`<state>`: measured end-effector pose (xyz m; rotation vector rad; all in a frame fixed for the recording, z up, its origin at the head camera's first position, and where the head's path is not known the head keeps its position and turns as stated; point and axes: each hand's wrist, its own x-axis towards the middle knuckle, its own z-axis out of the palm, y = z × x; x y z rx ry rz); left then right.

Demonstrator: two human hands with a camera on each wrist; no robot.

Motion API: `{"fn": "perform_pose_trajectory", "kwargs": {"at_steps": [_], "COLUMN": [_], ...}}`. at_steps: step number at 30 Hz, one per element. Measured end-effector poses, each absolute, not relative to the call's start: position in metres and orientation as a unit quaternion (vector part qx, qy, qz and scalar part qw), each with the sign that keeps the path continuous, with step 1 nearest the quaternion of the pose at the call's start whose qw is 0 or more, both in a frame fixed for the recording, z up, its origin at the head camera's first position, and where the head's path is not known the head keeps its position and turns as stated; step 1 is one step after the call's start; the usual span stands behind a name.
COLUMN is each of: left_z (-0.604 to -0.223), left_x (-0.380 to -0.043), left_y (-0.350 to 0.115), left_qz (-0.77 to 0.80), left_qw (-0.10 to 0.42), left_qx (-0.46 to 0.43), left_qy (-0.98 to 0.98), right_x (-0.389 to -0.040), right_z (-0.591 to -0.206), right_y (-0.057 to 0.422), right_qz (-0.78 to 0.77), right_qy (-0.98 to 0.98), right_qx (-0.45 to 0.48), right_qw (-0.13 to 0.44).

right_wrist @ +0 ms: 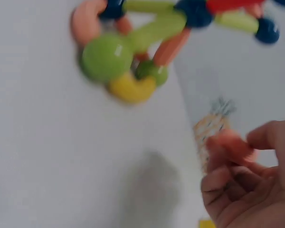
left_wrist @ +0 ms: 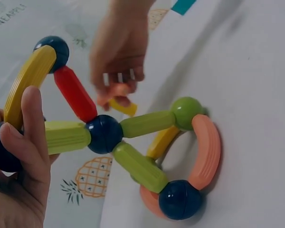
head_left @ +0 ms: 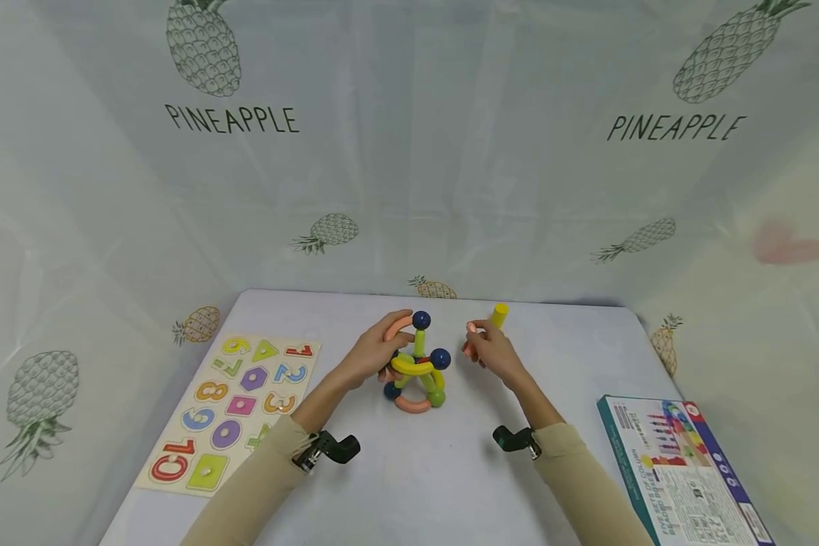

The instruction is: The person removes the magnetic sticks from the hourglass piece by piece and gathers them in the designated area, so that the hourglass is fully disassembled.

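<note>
Tabletop [head_left: 478, 485] bears a number board [head_left: 221, 407] — head view only; left fingers [left_wrist: 33, 111] grip a model [left_wrist: 104, 134], right fingers [right_wrist: 216, 179] a pink stick [right_wrist: 228, 148].

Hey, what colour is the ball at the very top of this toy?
The top ball is dark blue; the head view shows it best.

Looks like makeshift recording booth: pineapple-print sheeting [head_left: 409, 174] at back and sides, white bench [head_left: 444, 478], wrist-worn cameras [head_left: 341, 450]. Toys on bench: number puzzle board [head_left: 233, 388], ball-and-rod model [head_left: 412, 368]. Wider room hidden behind sheeting.
</note>
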<state>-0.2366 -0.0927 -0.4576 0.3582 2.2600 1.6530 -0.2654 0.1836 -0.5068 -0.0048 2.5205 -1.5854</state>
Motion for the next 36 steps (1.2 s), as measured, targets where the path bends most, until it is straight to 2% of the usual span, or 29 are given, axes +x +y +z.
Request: {"fn": "perform_pose_trajectory", "kwargs": {"at_steps": [5, 13, 19, 23, 26, 30, 36], "left_z": [-0.457, -0.454, -0.455, -0.456, -0.458, -0.458, -0.458], "left_x": [-0.234, -0.229, -0.226, -0.225, -0.226, -0.227, -0.228], "left_y": [-0.102, -0.110, -0.112, -0.111, -0.110, -0.110, -0.108], "left_qz": [0.571, 0.555, 0.559, 0.557, 0.555, 0.552, 0.557], "left_qw": [0.181, 0.210, 0.209, 0.206, 0.205, 0.200, 0.196], "left_qx": [0.157, 0.186, 0.179, 0.170, 0.159, 0.149, 0.150], "left_qy": [0.785, 0.783, 0.782, 0.786, 0.790, 0.796, 0.793], "right_x": [-0.266, -0.268, -0.270, -0.267, -0.262, -0.253, -0.245], "right_z": [-0.530, -0.543, -0.545, -0.541, -0.526, -0.501, -0.486], "right_y": [0.199, 0.203, 0.200, 0.192, 0.180, 0.159, 0.136], "right_qz": [-0.473, -0.394, -0.378, -0.399, -0.458, -0.537, -0.535], "right_qy": [0.875, 0.915, 0.923, 0.917, 0.888, 0.830, 0.814], "right_qx": [0.001, -0.010, 0.001, -0.001, -0.042, -0.145, -0.221], "right_qw": [0.107, 0.087, 0.067, 0.031, 0.018, 0.046, 0.056]}}
